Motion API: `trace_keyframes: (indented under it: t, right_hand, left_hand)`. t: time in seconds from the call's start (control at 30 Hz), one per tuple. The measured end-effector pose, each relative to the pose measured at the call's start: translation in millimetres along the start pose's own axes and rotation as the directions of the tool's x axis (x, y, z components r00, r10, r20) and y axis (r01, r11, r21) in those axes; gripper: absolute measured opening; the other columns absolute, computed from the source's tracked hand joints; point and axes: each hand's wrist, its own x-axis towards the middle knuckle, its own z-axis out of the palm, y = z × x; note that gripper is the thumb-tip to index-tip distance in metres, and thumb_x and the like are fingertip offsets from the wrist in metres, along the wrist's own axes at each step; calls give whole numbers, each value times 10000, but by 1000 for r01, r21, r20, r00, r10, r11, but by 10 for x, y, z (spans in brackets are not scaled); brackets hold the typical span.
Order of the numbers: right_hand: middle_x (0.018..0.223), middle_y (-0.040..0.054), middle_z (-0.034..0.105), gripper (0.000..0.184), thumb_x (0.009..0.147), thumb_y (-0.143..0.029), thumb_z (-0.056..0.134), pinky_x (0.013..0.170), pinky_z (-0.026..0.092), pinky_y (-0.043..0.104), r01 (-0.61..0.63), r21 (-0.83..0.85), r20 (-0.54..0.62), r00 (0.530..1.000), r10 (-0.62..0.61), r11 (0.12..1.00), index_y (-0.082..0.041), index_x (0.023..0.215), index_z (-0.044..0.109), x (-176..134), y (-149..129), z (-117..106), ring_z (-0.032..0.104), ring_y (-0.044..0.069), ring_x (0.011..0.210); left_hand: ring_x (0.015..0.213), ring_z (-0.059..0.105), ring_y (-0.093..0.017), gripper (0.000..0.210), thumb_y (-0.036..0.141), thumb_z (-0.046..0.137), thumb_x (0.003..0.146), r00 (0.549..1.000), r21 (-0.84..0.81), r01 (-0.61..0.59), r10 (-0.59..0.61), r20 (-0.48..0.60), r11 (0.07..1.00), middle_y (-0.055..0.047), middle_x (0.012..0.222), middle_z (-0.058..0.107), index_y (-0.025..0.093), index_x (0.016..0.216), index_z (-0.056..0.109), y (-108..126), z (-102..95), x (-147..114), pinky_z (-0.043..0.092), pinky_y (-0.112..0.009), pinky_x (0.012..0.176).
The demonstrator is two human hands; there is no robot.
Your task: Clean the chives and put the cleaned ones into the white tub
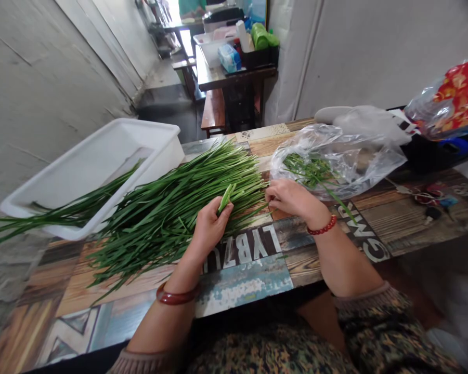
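A large heap of long green garlic chives [159,208] lies across the patterned table [249,285], pale stem ends toward the right. My left hand [212,223] is closed around a small bunch of chives [226,197], over the near side of the heap. At the heap's right end, by the stem tips, my right hand [288,197] has its fingers pinched together; what they hold, if anything, is too small to make out. Just beyond that hand lies a clear plastic bag [374,161] with green scraps [310,169] in it.
A white plastic tub [130,127] with some chives draped over its rim stands at the left. Keys [432,208] and a red-printed plastic package [452,98] are at the right. Farther back, another table [218,78] carries a tissue pack [229,57] and containers.
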Motion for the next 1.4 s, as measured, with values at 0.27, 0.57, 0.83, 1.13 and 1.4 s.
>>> trace_keyframes:
  t: [0.27,0.57,0.83,1.13,1.4]
  right_hand:
    - [864,67,635,103,878,-109,541,764,380,288,21,26,-68,997,-20,999,-157,836,621,-71,-10,-58,550,180,833]
    - [732,-9,593,89,798,-92,553,644,355,225,259,452,-284,949,-138,854,-162,793,608,2,-246,-59,498,115,670]
    - [807,21,695,108,824,-137,592,654,386,223,147,411,-154,984,-90,900,-170,842,694,-21,-101,-103,584,130,722]
    - [848,73,706,106,781,-112,618,646,354,264,112,69,64,991,-116,991,-178,776,700,-1,-77,51,608,183,799]
    - [788,23,671,119,831,-112,557,652,360,229,193,338,-133,979,-156,921,-163,830,666,-18,-103,-53,553,125,704]
  left_hand:
    - [646,464,-136,250,329,456,936,996,95,-74,78,-48,993,12,676,508,187,750,544,-34,65,3,365,-256,629]
    - [888,581,-198,175,254,437,947,969,143,-231,215,118,962,-73,946,651,196,977,600,157,152,-69,433,-298,791]
    - [694,503,-154,207,304,438,944,991,204,-130,122,49,970,-15,742,565,196,801,542,74,141,-66,363,-260,651]
    - [692,500,-144,186,321,464,932,994,190,-105,108,-3,976,2,729,546,194,812,527,48,183,-60,374,-252,665]
    - [796,546,-165,245,326,456,944,985,60,-167,163,64,984,-49,819,611,187,777,569,84,209,-29,416,-269,742]
